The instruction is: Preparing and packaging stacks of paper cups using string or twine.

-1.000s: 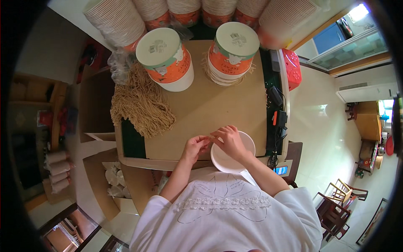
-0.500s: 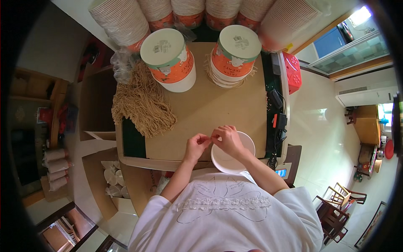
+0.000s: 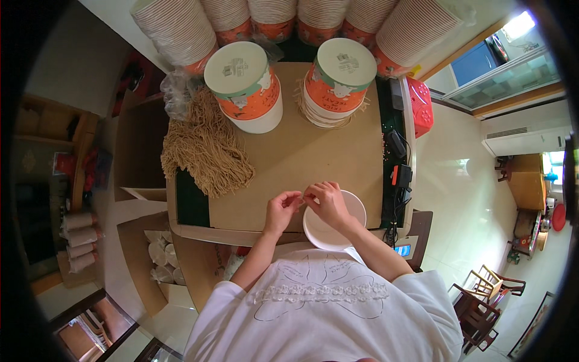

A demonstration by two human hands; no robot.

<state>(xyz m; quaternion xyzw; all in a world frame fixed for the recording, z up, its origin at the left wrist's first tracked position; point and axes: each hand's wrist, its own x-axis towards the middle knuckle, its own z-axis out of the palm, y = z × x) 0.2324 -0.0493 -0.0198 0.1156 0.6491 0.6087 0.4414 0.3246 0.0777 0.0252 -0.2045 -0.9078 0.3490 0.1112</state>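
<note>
My left hand and my right hand meet fingertip to fingertip over the near part of the table, both closed in a pinch. Whatever lies between the fingers is too small to make out. A white paper bucket sits beneath my right hand, against the table's front edge, its open mouth facing up; that hand hides part of it. Beyond them stand upturned orange and white paper buckets, one on the left and one on the right. Tan cords are looped around the lower part of the right one.
A heap of tan twisted cords lies at the table's left. Tall stacks of paper buckets line the back. Black adapters with cables and a red plastic basket are along the right edge. Open cardboard boxes stand left.
My fingertips have shifted only slightly and remain together. The whole view has moved a little; the buckets and cords stay in place.
</note>
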